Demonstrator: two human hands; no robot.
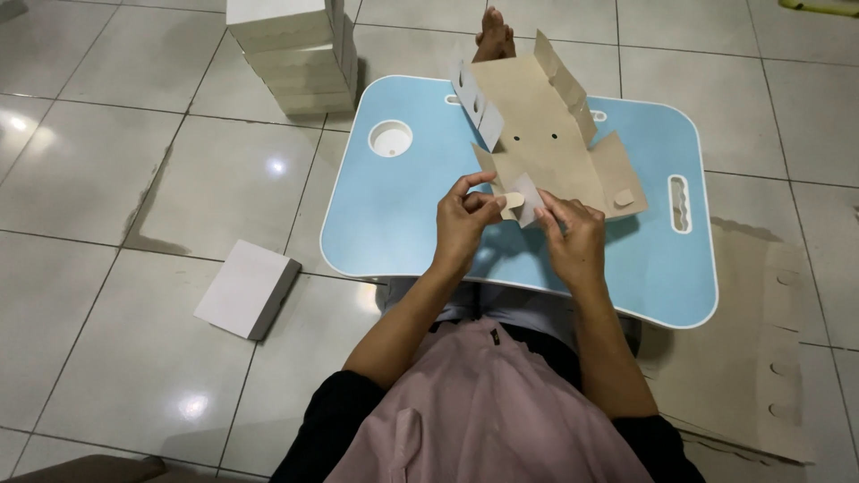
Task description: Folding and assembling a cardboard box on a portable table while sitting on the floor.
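A flat die-cut cardboard box blank [541, 134], brown inside and white outside, lies partly raised over a light blue lap table [403, 215]. My left hand [465, 224] pinches the blank's near flap and small tab between thumb and fingers. My right hand [573, 237] grips the same near edge from the right, its fingers pressing the fold. The side flaps of the blank stand up at the far end.
A stack of folded white boxes [300, 49] stands on the tiled floor at the back left. One closed white box [248, 288] lies on the floor at left. Flat brown blanks [761, 358] are piled at right. My foot [493, 34] shows beyond the table.
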